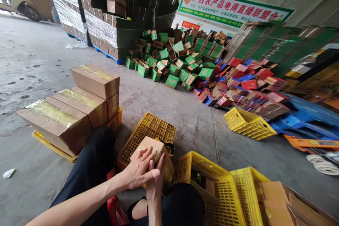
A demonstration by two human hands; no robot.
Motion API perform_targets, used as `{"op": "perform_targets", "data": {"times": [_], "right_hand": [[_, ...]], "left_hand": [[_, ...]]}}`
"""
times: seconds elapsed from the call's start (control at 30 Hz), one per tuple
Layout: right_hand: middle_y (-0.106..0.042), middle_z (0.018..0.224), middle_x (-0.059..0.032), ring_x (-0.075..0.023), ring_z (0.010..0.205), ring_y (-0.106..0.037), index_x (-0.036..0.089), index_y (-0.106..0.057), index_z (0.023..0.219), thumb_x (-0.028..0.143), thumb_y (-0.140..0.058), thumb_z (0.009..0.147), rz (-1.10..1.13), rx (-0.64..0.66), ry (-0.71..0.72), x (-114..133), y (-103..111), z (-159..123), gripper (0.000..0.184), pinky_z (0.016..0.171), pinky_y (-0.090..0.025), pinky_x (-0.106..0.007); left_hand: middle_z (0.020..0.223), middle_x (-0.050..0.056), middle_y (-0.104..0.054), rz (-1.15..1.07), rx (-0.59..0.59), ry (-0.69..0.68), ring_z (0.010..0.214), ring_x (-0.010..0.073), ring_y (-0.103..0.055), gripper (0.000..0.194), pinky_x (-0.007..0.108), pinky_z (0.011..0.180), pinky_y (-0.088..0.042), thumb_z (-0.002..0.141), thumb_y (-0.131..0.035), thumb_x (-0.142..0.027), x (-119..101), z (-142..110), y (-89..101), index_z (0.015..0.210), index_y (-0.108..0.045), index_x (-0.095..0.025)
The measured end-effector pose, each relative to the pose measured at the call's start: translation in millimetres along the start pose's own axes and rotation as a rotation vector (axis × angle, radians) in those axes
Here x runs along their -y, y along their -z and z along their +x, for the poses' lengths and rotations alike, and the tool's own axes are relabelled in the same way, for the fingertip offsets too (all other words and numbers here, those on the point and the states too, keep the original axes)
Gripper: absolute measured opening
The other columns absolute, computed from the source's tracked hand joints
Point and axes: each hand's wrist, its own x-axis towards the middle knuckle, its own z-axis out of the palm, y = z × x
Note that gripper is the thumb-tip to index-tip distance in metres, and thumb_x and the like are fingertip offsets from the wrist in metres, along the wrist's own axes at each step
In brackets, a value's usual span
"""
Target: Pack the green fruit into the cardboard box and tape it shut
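Observation:
A small brown cardboard box with clear tape on its top rests on an upturned yellow crate between my knees. My left hand lies on the taped top with its fingers stretched out. My right hand lies close beside it, partly under the left thumb, fingers extended against the same box. A black tape dispenser sits on the crate just behind the box, partly hidden by it. Neither hand grips anything.
Taped brown boxes are stacked at my left. At my right stand yellow crates, one holding folded cardboard. Another yellow crate is farther off. Piles of green boxes and red boxes lie ahead.

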Motion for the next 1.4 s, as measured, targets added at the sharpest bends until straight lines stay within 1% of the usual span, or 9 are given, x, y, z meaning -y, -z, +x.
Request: {"op": "perform_targets", "data": {"times": [0.17,0.33,0.5,0.67,0.87,1.0,1.1,1.23,1.4], "right_hand": [[-0.033,0.171,-0.0211,-0.0375,0.157,-0.035,0.012,-0.029,0.167,0.067,-0.030,0.104,0.105,0.008,-0.117,-1.6,23.2,4.1,0.084,0.125,-0.035,-0.061],[-0.046,0.163,-0.0224,-0.0363,0.150,-0.047,0.007,-0.040,0.163,0.066,-0.028,0.105,0.095,-0.066,-0.182,-9.0,58.5,4.5,0.083,0.119,-0.046,-0.053],[-0.055,0.156,-0.0203,-0.0349,0.140,-0.059,0.009,-0.044,0.161,0.063,-0.028,0.107,0.005,-0.086,-0.121,-11.0,68.7,2.3,0.078,0.107,-0.056,-0.048],[-0.058,0.154,-0.0191,-0.0365,0.138,-0.061,0.014,-0.042,0.163,0.061,-0.037,0.107,0.029,-0.121,-0.143,-11.5,63.1,-8.6,0.074,0.104,-0.057,-0.048],[-0.054,0.158,-0.0193,-0.0372,0.140,-0.059,0.014,-0.036,0.166,0.066,-0.032,0.106,0.073,-0.081,-0.144,-10.3,39.1,-12.3,0.080,0.109,-0.054,-0.049],[-0.049,0.161,-0.0241,-0.0363,0.146,-0.053,0.007,-0.041,0.162,0.066,-0.024,0.107,-0.020,-0.086,-0.027,-4.4,26.9,-3.7,0.083,0.116,-0.048,-0.050],[-0.039,0.168,-0.0227,-0.0367,0.155,-0.038,0.007,-0.043,0.162,0.062,-0.022,0.109,-0.192,-0.100,0.124,3.5,30.0,0.2,0.079,0.123,-0.040,-0.053],[-0.041,0.167,-0.0210,-0.0396,0.161,-0.023,0.007,-0.041,0.162,0.059,-0.030,0.109,-0.422,-0.072,0.316,16.8,38.2,-0.7,0.075,0.125,-0.035,-0.061],[-0.043,0.166,-0.0198,-0.0361,0.162,-0.024,0.008,-0.041,0.162,0.051,-0.027,0.111,-0.514,-0.009,0.428,22.9,42.0,0.4,0.068,0.127,-0.032,-0.059]], "left_hand": [[0.165,0.011,-0.046,-0.191,0.017,-0.013,0.154,0.0336,-0.042,0.061,0.059,0.125,-0.035,0.109,-0.036,-0.065,3.4,6.0,4.4,0.155,-0.056,-0.030],[0.173,0.010,-0.032,-0.406,-0.125,0.290,0.161,0.0337,-0.027,0.082,0.055,0.132,-0.023,0.101,-0.040,-0.077,20.5,2.5,-8.2,0.161,-0.047,-0.022],[0.163,0.008,-0.050,-0.720,0.036,0.424,0.154,0.0359,-0.042,0.084,0.053,0.127,-0.037,0.099,-0.042,-0.079,11.1,-9.4,-17.0,0.159,-0.049,-0.022],[0.167,0.008,-0.043,-0.660,0.025,0.395,0.158,0.0380,-0.033,0.092,0.054,0.130,-0.032,0.096,-0.048,-0.080,0.6,-19.9,-4.6,0.166,-0.039,-0.020],[0.174,0.010,-0.031,-0.513,-0.015,0.238,0.159,0.0343,-0.033,0.095,0.051,0.130,-0.031,0.099,-0.053,-0.072,14.1,-24.9,1.0,0.172,-0.016,-0.023],[0.177,0.011,-0.021,-0.311,-0.031,0.150,0.162,0.0320,-0.025,0.084,0.049,0.129,-0.033,0.104,-0.047,-0.068,22.7,-22.9,-1.6,0.171,-0.022,-0.024],[0.176,0.011,-0.023,-0.197,-0.042,0.137,0.162,0.0313,-0.024,0.078,0.049,0.129,-0.034,0.106,-0.041,-0.067,26.4,-19.5,-2.7,0.170,-0.027,-0.026],[0.175,0.009,-0.027,-0.153,-0.070,0.132,0.161,0.0291,-0.025,0.075,0.046,0.130,-0.033,0.107,-0.038,-0.066,28.8,-17.1,-4.4,0.170,-0.027,-0.026],[0.174,0.011,-0.030,-0.146,-0.111,0.155,0.160,0.0300,-0.029,0.075,0.047,0.129,-0.034,0.107,-0.038,-0.067,28.8,-17.2,-7.1,0.169,-0.030,-0.025]]}}
